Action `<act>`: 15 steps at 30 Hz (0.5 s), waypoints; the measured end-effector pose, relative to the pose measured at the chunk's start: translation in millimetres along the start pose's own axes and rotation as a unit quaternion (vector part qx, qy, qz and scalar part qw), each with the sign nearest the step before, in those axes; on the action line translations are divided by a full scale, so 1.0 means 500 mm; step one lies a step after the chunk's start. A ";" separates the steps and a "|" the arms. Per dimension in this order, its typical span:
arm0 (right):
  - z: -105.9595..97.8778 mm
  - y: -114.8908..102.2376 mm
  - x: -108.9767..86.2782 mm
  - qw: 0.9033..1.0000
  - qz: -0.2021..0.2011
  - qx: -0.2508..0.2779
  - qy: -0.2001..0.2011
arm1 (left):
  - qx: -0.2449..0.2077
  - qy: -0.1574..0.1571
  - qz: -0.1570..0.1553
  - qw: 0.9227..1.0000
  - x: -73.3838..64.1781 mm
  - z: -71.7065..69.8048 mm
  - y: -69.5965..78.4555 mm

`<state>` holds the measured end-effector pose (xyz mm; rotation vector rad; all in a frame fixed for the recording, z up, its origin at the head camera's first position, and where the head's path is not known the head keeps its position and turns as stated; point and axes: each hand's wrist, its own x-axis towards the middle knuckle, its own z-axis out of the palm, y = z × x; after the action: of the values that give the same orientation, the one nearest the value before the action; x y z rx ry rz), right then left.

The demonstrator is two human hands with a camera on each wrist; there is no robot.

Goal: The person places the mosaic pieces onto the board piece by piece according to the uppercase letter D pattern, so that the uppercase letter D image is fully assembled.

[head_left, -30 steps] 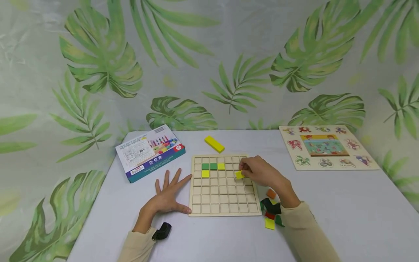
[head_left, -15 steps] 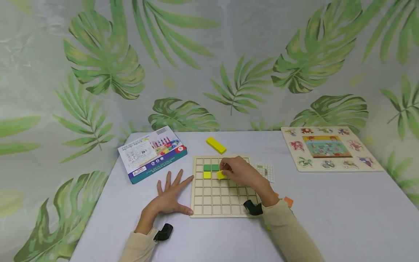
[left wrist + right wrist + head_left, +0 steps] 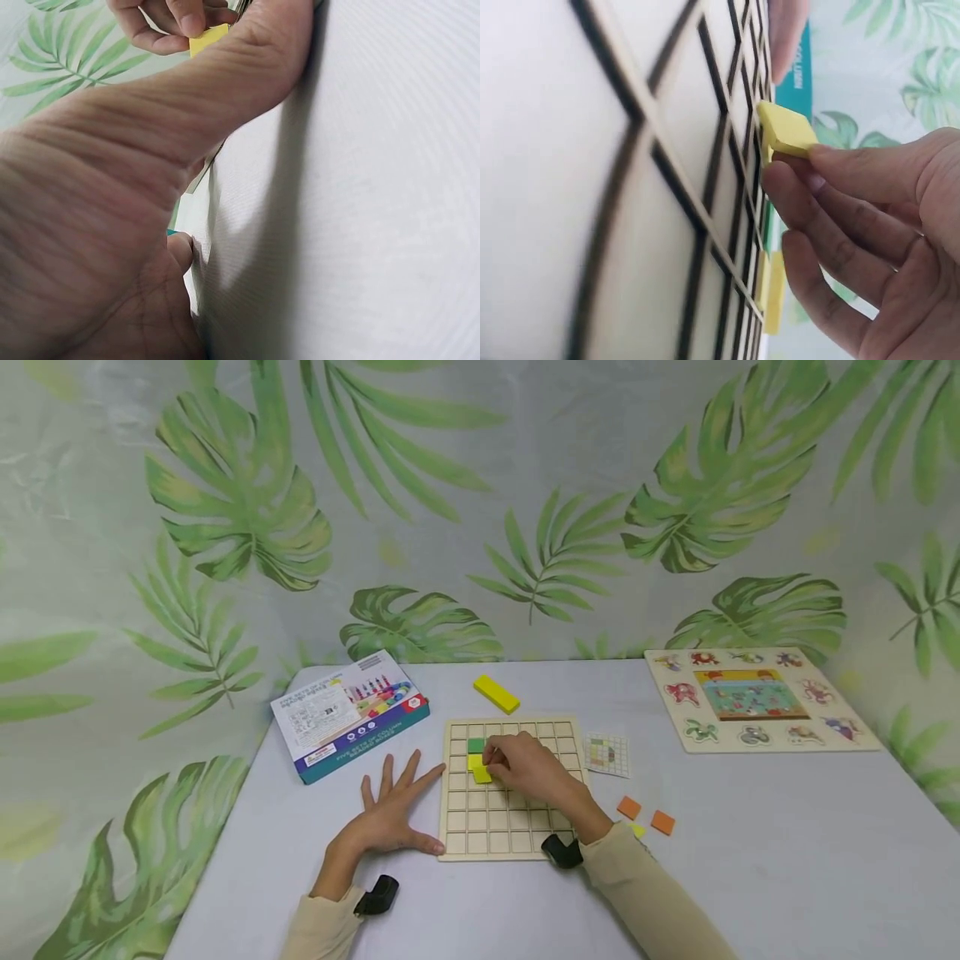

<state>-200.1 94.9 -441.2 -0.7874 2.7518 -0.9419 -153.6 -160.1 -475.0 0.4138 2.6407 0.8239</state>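
Observation:
A wooden grid board (image 3: 498, 842) lies flat on the white table. My right hand (image 3: 528, 768) is over its left columns and pinches a yellow square tile (image 3: 482, 775) between thumb and fingers. In the right wrist view this yellow tile (image 3: 789, 129) is tilted, just off the board's surface. A green tile (image 3: 476, 745) sits in a cell behind it, and a yellow tile (image 3: 475, 762) shows between them. The right hand hides other set tiles in the head view. My left hand (image 3: 392, 822) rests with fingers spread, its thumb and index fingertips at the board's left edge.
A yellow block (image 3: 496, 693) lies behind the board. Left of it is a printed box (image 3: 348, 714). A pattern card (image 3: 609, 754) lies at the board's right, with orange tiles (image 3: 663, 822) nearer, partly by my sleeve. An animal puzzle board (image 3: 763, 700) lies back right.
My right hand has carried the yellow tile leftward across the board, from its right side to the left columns. The card and orange tiles have come into view. My left hand stays put.

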 end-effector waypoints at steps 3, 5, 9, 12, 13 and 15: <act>0.006 -0.004 0.001 1.000 0.010 0.001 -0.005 | -0.005 0.003 0.002 1.000 -0.001 -0.002 0.001; 0.007 -0.007 0.001 1.000 0.012 -0.002 -0.010 | -0.005 0.003 0.003 1.000 -0.002 -0.002 0.000; 0.004 -0.010 -0.003 1.000 -0.002 -0.005 -0.030 | -0.005 0.004 0.002 1.000 -0.002 -0.005 0.002; 0.000 -0.013 -0.007 0.999 -0.011 -0.015 -0.047 | -0.008 0.003 0.003 1.000 -0.004 -0.006 0.004; -0.001 -0.014 -0.009 0.998 -0.011 -0.019 -0.053 | -0.009 0.004 0.004 1.000 -0.004 -0.006 0.004; 0.000 -0.015 -0.010 0.998 -0.010 -0.029 -0.061 | -0.010 0.004 0.004 1.000 -0.004 -0.005 0.003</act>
<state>-192.6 92.4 -436.8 -0.8533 2.6821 -0.7921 -152.4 -160.8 -471.5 0.4178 2.6381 0.8563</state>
